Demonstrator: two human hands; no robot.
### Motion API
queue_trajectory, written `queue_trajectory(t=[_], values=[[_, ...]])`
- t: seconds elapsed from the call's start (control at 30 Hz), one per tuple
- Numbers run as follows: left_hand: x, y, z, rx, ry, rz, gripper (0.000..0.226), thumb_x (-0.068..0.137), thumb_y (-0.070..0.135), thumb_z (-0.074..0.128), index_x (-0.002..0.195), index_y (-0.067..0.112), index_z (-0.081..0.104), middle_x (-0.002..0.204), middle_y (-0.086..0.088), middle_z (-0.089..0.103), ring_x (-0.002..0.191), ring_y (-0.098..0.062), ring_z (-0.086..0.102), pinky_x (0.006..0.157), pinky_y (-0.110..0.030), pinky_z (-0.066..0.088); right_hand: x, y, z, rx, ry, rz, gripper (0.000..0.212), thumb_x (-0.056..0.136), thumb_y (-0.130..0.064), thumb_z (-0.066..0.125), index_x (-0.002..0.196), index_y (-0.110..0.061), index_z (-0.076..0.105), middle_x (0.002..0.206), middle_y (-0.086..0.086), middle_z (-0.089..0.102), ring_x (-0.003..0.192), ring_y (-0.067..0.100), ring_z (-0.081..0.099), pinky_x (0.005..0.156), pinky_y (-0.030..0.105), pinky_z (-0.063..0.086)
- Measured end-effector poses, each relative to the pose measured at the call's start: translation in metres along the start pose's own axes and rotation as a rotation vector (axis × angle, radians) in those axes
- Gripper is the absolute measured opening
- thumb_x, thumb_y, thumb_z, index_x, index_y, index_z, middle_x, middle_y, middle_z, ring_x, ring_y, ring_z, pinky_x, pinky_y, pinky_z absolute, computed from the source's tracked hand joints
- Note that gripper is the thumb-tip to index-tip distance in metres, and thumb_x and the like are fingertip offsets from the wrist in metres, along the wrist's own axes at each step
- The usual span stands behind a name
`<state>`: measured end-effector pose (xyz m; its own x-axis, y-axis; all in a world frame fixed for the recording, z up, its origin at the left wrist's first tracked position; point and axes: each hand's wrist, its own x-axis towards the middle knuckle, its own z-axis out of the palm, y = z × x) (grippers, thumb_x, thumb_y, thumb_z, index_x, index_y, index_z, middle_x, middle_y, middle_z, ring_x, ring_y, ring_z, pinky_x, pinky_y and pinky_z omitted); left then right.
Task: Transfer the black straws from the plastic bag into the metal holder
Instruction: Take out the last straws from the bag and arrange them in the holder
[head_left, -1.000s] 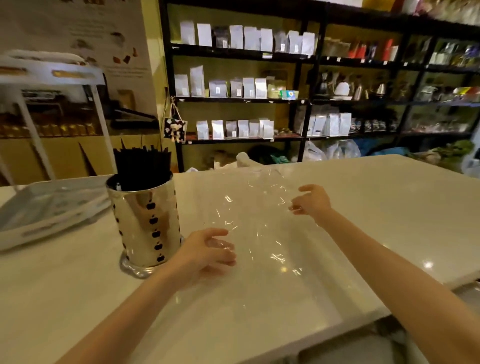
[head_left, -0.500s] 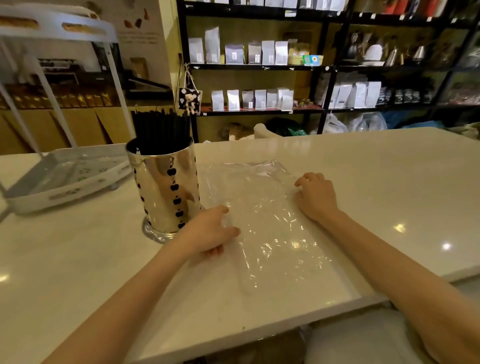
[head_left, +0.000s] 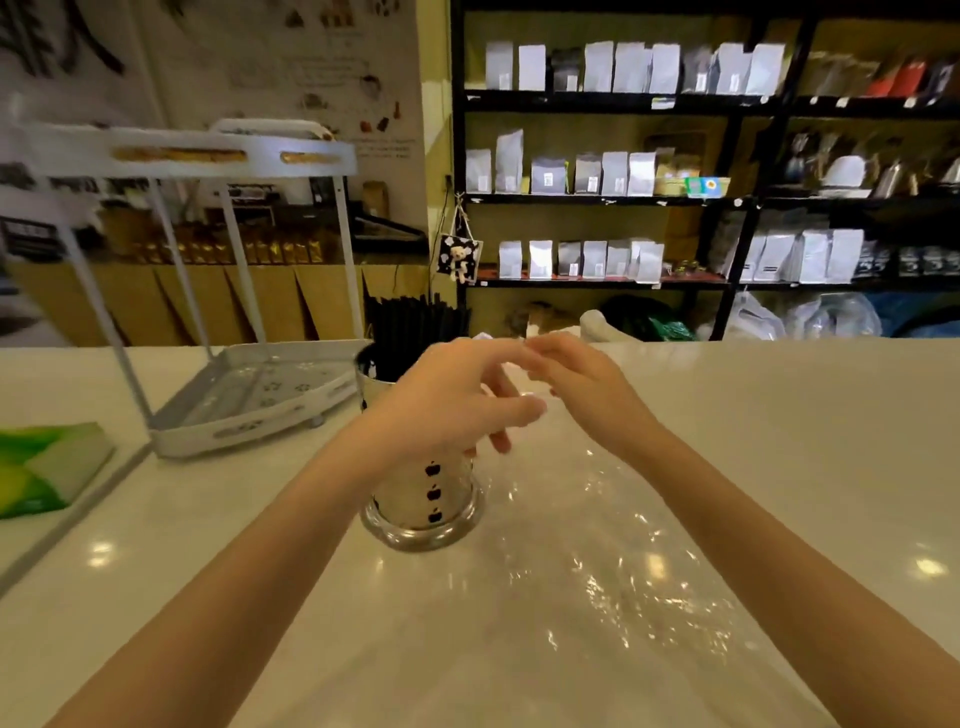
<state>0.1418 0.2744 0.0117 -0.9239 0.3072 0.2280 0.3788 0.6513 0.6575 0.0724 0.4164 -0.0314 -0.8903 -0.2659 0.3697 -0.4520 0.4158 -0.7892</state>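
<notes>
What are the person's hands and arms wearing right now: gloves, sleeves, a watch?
Nothing that shows. The left hand and right hand are bare, with no gloves, rings or watch visible. Both forearms are uncovered right down to the frame's bottom edge, so no sleeve comes into view. The fingernails look short and unpainted.

- Warm, yellowish indoor light; overall moderately bright, dimmer back in the dark shelving (head_left: 727, 197).
- Small round bright spots on the glossy white counter (head_left: 805, 441) point to ceiling lamps overhead.
- Clear plastic bag (head_left: 613, 566) lying flat throws scattered sparkles of glare; its edges are hard to trace.
- Metal holder (head_left: 426, 499) base shines with reflections.
- Left hand (head_left: 457, 405) and right hand (head_left: 582, 384) smeared by motion blur, fingertips soft.
- White rack (head_left: 249, 395) and wall poster slightly blurred.
- Wide-angle bending: shelves bow, forearms stretch toward the lower corners.
- Shadows faint, diffuse.
</notes>
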Motion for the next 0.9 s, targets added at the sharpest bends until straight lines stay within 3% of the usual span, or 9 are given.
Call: queue_trajectory(t=[0.07,0.13,0.2,0.27,0.37,0.47,0.53,0.63,0.9], values=[[-0.003,0.003,-0.024,-0.096,0.141,0.146,0.034,0.078,0.024,0.063,0.111,0.029,0.056,0.091,0.009,0.064,0.076,-0.005,0.066,0.062,-0.024,0.057,0.01,-0.01,0.012,0.15,-0.028,-0.006,0.037,0.091,-0.036,0.05,0.124,-0.02,0.05,0.11,-0.009,0.057,0.103,0.008,0.055,0.089,0.028,0.048],[-0.001,-0.007,-0.042,-0.092,0.336,0.211,0.038,0.074,0.024,0.066,0.11,0.03,0.055,0.105,0.008,0.061,0.09,-0.005,0.062,0.076,-0.029,0.056,0.023,-0.019,0.02,0.278,-0.082,0.008,0.038,0.089,-0.034,0.054,0.125,-0.022,0.046,0.101,-0.019,0.054,0.094,-0.002,0.054,0.081,0.016,0.046],[0.007,-0.027,-0.055,-0.021,0.496,0.156,0.051,0.07,0.028,0.07,0.116,0.033,0.049,0.116,0.012,0.053,0.102,-0.002,0.053,0.084,-0.027,0.052,0.036,-0.024,0.025,0.358,-0.177,0.039,0.037,0.088,-0.03,0.058,0.121,-0.029,0.042,0.094,-0.025,0.05,0.084,-0.009,0.051,0.069,0.006,0.043],[0.016,-0.051,-0.064,-0.01,0.535,0.013,0.071,0.066,0.034,0.073,0.128,0.031,0.039,0.126,0.013,0.045,0.114,-0.003,0.045,0.091,-0.025,0.042,0.047,-0.026,0.031,0.384,-0.262,0.058,0.053,0.084,-0.027,0.063,0.13,-0.028,0.036,0.102,-0.023,0.05,0.09,-0.006,0.051,0.076,0.005,0.04],[0.028,-0.078,-0.068,-0.211,0.356,-0.255,0.093,0.065,0.037,0.073,0.14,0.028,0.02,0.144,0.008,0.032,0.128,-0.013,0.034,0.094,-0.028,0.033,0.062,-0.025,0.039,0.345,-0.358,0.08,0.068,0.078,-0.03,0.068,0.137,-0.022,0.035,0.122,-0.01,0.052,0.107,0.006,0.052,0.09,0.018,0.04],[0.033,-0.093,-0.068,-0.371,0.12,-0.274,0.065,0.069,0.03,0.07,0.124,0.034,0.036,0.128,0.015,0.043,0.123,-0.013,0.043,0.088,-0.02,0.04,0.07,-0.024,0.041,0.359,-0.439,0.033,0.024,0.083,-0.028,0.063,0.107,-0.032,0.059,0.105,-0.01,0.066,0.09,-0.002,0.064,0.075,0.01,0.049],[0.035,-0.098,-0.071,-0.403,0.02,-0.239,0.048,0.069,0.029,0.069,0.112,0.037,0.047,0.114,0.02,0.054,0.111,-0.006,0.053,0.074,-0.01,0.044,0.071,-0.025,0.041,0.373,-0.44,0.009,0.012,0.086,-0.029,0.059,0.096,-0.035,0.061,0.095,-0.015,0.069,0.085,-0.006,0.066,0.07,0.008,0.05],[0.038,-0.1,-0.075,-0.39,0.013,-0.241,0.037,0.072,0.024,0.069,0.099,0.041,0.05,0.102,0.02,0.057,0.093,0.001,0.056,0.062,-0.006,0.047,0.07,-0.029,0.038,0.384,-0.452,-0.044,0.01,0.087,-0.029,0.056,0.093,-0.035,0.062,0.08,-0.02,0.071,0.08,-0.008,0.066,0.066,0.007,0.049],[0.043,-0.1,-0.071,-0.312,-0.004,-0.162,0.037,0.069,0.021,0.073,0.092,0.042,0.053,0.095,0.017,0.065,0.083,0.008,0.062,0.063,-0.005,0.048,0.065,-0.025,0.041,0.269,-0.447,-0.143,0.018,0.092,-0.036,0.046,0.102,-0.039,0.061,0.097,-0.014,0.069,0.094,-0.002,0.064,0.08,0.013,0.051]])
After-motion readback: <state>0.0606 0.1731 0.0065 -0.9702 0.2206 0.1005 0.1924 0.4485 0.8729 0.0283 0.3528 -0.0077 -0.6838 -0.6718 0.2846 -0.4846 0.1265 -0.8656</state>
